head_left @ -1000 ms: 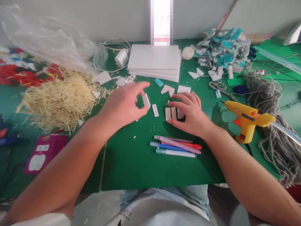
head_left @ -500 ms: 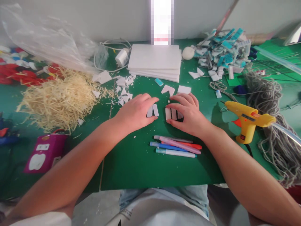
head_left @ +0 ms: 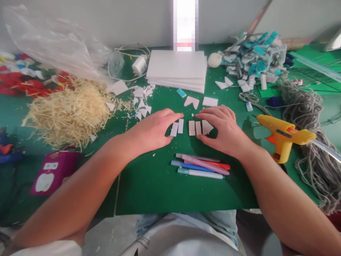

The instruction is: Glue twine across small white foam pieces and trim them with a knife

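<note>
My left hand (head_left: 159,128) rests on the green table, thumb and fingers apart, beside two small white strips (head_left: 174,129) that lie at its opening. To the right, my right hand (head_left: 222,126) is spread in a loose arch around a group of small white pieces: two short strips (head_left: 192,128) and a pointed one (head_left: 206,127). Neither hand grips anything. Just beyond the fingers are a notched white piece (head_left: 191,102) and a white rectangle (head_left: 210,101). Several markers (head_left: 204,164) lie in front of the hands.
A yellow glue gun (head_left: 285,135) stands at the right, before grey yarn (head_left: 303,106). White foam sheets (head_left: 176,67) are stacked at the back. Straw-like shreds (head_left: 66,113) and a purple power box (head_left: 54,172) are on the left; blue-and-white scraps (head_left: 255,58) heap up at the back right.
Both hands have opened wider and drawn apart from the white pieces, the right one shifting to the right. More of the strips and the pointed piece now shows. The view has moved slightly.
</note>
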Demonstrator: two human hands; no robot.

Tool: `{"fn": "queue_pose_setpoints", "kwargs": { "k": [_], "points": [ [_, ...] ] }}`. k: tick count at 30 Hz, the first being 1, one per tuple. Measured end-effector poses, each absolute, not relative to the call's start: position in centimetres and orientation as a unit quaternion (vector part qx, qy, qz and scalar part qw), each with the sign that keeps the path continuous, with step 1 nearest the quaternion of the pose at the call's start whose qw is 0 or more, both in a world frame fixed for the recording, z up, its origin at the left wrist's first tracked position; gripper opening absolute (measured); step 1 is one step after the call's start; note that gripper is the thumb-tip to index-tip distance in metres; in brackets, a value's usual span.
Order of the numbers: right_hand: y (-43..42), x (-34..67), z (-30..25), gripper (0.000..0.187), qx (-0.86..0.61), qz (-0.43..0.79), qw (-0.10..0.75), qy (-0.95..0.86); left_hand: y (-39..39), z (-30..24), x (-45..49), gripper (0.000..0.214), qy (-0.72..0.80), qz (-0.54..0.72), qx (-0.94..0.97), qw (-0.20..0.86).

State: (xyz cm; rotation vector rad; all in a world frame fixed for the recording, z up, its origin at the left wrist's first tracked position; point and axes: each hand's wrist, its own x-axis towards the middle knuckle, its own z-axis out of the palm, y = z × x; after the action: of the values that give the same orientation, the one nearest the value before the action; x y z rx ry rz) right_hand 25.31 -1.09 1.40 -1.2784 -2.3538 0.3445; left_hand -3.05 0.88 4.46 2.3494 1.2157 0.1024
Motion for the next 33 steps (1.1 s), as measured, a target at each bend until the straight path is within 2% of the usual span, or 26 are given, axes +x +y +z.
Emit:
{"fn": "queue_pose_setpoints", "kwargs": {
  "k": [14,21,33],
  "points": [
    [-1.2,26.2,1.9,0.048,-0.449,0.135,0.193,-0.862,0.9,3.0,-2.1,0.062,0.409,0.115,0.867,0.260],
    [-1.1,26.5,2.1,0.041,-0.463,0.119,0.189,-0.858,0.5,2.4,-1.6,0.057,0.389,0.128,0.879,0.242],
    [-1.1,26.7,2.1,0.047,-0.456,0.145,0.199,-0.855,0.4,2.0,-2.2,0.053,0.378,0.163,0.889,0.200]
  ]
}}
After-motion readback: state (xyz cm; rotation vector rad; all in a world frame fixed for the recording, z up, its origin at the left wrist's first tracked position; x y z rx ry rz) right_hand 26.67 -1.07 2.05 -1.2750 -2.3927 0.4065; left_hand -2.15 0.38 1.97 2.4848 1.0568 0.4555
